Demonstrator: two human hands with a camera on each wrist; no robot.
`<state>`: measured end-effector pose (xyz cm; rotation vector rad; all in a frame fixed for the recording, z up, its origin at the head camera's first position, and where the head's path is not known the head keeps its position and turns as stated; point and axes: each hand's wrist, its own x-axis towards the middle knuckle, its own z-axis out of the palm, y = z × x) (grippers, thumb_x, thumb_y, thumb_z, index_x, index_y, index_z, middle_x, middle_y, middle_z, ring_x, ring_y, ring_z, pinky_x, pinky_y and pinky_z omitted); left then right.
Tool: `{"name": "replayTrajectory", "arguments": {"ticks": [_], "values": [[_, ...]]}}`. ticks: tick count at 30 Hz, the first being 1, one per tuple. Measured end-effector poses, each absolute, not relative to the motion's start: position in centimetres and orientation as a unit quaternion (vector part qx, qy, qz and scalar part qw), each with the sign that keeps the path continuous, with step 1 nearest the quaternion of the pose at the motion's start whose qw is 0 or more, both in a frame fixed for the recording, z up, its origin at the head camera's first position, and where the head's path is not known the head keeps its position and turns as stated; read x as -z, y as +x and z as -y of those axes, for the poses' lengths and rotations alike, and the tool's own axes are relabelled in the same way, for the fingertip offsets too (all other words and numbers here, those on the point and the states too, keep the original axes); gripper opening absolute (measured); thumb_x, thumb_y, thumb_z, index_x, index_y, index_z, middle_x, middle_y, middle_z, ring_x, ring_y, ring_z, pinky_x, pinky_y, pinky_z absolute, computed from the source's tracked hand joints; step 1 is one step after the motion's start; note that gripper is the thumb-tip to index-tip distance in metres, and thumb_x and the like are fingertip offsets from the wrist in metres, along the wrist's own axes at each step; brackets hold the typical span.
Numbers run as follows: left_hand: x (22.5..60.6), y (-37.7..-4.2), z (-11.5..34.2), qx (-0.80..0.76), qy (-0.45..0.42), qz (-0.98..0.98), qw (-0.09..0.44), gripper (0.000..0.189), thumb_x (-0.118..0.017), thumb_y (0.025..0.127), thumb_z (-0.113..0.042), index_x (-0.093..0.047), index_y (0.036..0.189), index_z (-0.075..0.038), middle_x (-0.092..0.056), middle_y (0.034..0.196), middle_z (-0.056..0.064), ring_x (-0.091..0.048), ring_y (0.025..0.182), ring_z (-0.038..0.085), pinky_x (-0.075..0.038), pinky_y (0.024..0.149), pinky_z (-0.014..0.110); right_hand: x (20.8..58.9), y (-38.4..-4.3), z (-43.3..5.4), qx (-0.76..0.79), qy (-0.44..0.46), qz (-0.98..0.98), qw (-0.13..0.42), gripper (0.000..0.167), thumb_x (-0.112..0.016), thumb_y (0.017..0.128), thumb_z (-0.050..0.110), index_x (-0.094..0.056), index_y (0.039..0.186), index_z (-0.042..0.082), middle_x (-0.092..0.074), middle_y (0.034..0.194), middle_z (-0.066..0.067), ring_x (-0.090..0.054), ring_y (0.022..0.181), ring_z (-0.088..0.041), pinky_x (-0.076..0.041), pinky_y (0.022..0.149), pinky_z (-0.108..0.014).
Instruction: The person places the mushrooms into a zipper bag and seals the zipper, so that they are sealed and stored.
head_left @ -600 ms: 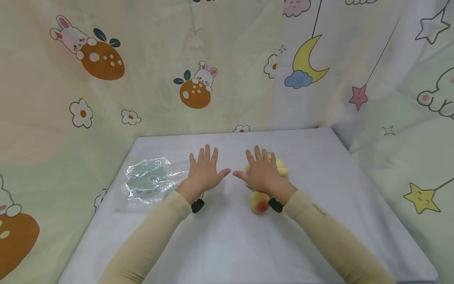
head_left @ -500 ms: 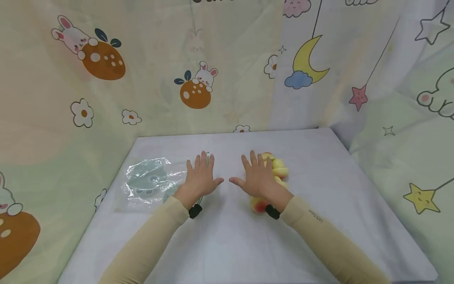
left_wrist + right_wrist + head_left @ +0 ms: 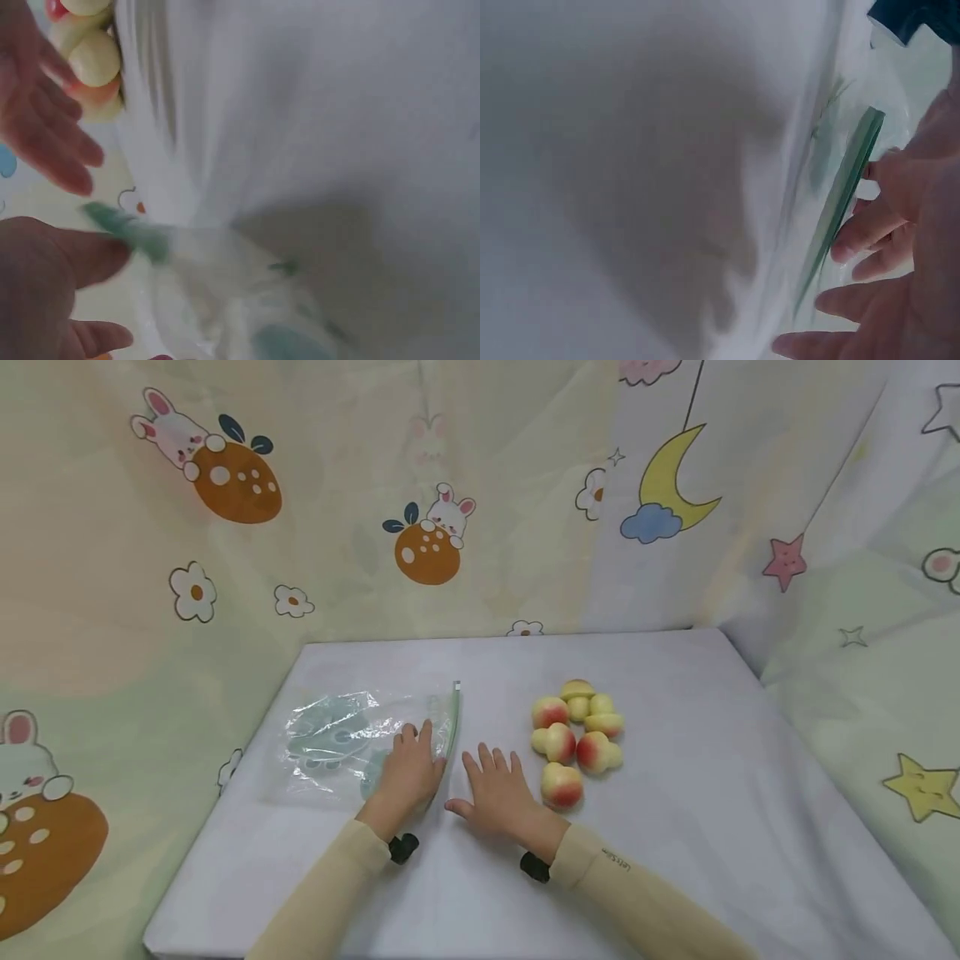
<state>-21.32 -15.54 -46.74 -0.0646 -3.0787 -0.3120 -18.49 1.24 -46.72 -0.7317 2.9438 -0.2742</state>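
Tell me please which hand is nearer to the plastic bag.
Left: the left hand is over the plastic bag, touching it near its green edge; the right hand is beside it, further right.

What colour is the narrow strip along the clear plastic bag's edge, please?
The narrow strip is green; the right wrist view shows it best.

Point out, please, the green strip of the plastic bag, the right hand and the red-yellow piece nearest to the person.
Green strip [image 3: 841, 187]: right wrist view, along its visible length.
Right hand [image 3: 501, 797]: head view, back of the hand.
Red-yellow piece [image 3: 562, 786]: head view, its rounded surface.
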Motion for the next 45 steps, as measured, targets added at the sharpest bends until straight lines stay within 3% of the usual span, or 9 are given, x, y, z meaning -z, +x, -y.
{"name": "replayTrajectory", "arguments": {"ticks": [6,14,18,21,25,28,33,39,45], "values": [[48.3,-20.6,15.1,0.164,-0.035,0.985,0.042,0.078,-0.066,0.088,-0.044,-0.039,0.146,0.0,-0.046,0.129,0.022,-0.05,0.113,0.036,-0.049,0.088,0.049,48.0,-18.7,-1.2,0.136,-0.235,-0.957,0.101,0.075,-0.057,0.093,0.051,-0.036,0.149,0.006,-0.036,0.153,-0.018,-0.036,0.138,-0.037,-0.027,0.109,-0.059],[50.0,-19.8,14.7,0.282,-0.017,0.954,0.097,0.05,-0.067,0.09,-0.03,-0.057,0.13,-0.002,-0.059,0.104,0.011,-0.057,0.092,0.025,-0.049,0.078,0.04,48.9,-19.8,-1.3,0.217,-0.243,-0.94,0.099,0.077,-0.058,0.094,0.043,-0.027,0.152,0.003,-0.026,0.155,-0.025,-0.033,0.14,-0.038,-0.025,0.111,-0.059],[50.4,-19.7,14.4,0.301,-0.022,0.946,0.115,0.042,-0.07,0.087,-0.026,-0.063,0.122,-0.003,-0.059,0.103,0.01,-0.057,0.094,0.025,-0.049,0.077,0.039,48.7,-20.4,-1.6,0.259,-0.253,-0.929,0.079,0.073,-0.06,0.094,0.036,-0.032,0.149,-0.002,-0.029,0.154,-0.026,-0.035,0.139,-0.038,-0.028,0.11,-0.058],[50.3,-19.8,14.2,0.29,-0.028,0.949,0.12,0.028,-0.071,0.083,-0.021,-0.068,0.107,-0.005,-0.059,0.1,0.008,-0.058,0.092,0.025,-0.049,0.076,0.039,48.9,-20.7,-1.7,0.266,-0.27,-0.923,0.064,0.067,-0.059,0.094,0.032,-0.036,0.147,-0.003,-0.033,0.153,-0.023,-0.037,0.138,-0.037,-0.029,0.11,-0.057],[50.0,-20.3,14.3,0.277,-0.029,0.951,0.131,0.007,-0.069,0.079,-0.014,-0.068,0.085,-0.008,-0.061,0.087,0.003,-0.057,0.08,0.021,-0.048,0.067,0.036,49.2,-20.8,-1.5,0.3,-0.285,-0.908,0.072,0.068,-0.06,0.094,0.027,-0.033,0.147,-0.005,-0.033,0.153,-0.023,-0.034,0.14,-0.036,-0.026,0.111,-0.058],[49.5,-20.9,14.3,0.291,-0.032,0.947,0.134,0.003,-0.067,0.081,-0.013,-0.067,0.083,-0.01,-0.064,0.086,0.002,-0.059,0.08,0.02,-0.049,0.068,0.037,49.5,-21.0,-1.5,0.329,-0.285,-0.896,0.091,0.07,-0.059,0.095,0.027,-0.028,0.15,-0.004,-0.027,0.156,-0.023,-0.029,0.143,-0.036,-0.025,0.113,-0.055],[48.4,-21.9,14.4,0.325,-0.052,0.935,0.136,0.006,-0.063,0.085,-0.015,-0.066,0.088,-0.011,-0.066,0.091,0.004,-0.061,0.086,0.022,-0.051,0.075,0.038,50.3,-21.4,-2.1,0.36,-0.264,-0.891,0.082,0.054,-0.057,0.096,0.023,-0.043,0.143,0.002,-0.024,0.157,-0.023,-0.03,0.142,-0.036,-0.03,0.112,-0.049],[47.9,-23.2,14.8,0.392,-0.059,0.898,0.19,0.004,-0.06,0.083,-0.012,-0.063,0.08,-0.012,-0.064,0.076,-0.001,-0.058,0.069,0.016,-0.047,0.062,0.032,50.6,-21.8,-2.8,0.377,-0.258,-0.889,0.041,0.033,-0.059,0.092,0.016,-0.062,0.122,0.003,-0.02,0.158,-0.023,-0.029,0.141,-0.039,-0.03,0.112,-0.05],[48.4,-23.7,15.0,0.442,-0.034,0.857,0.264,0.007,-0.059,0.085,-0.006,-0.062,0.08,-0.01,-0.068,0.07,-0.001,-0.057,0.061,0.011,-0.043,0.055,0.024,50.7,-22.3,-3.5,0.387,-0.273,-0.88,0.034,0.023,-0.059,0.092,0.013,-0.066,0.114,0.008,-0.037,0.153,-0.013,-0.037,0.139,-0.033,-0.031,0.112,-0.048]]}}
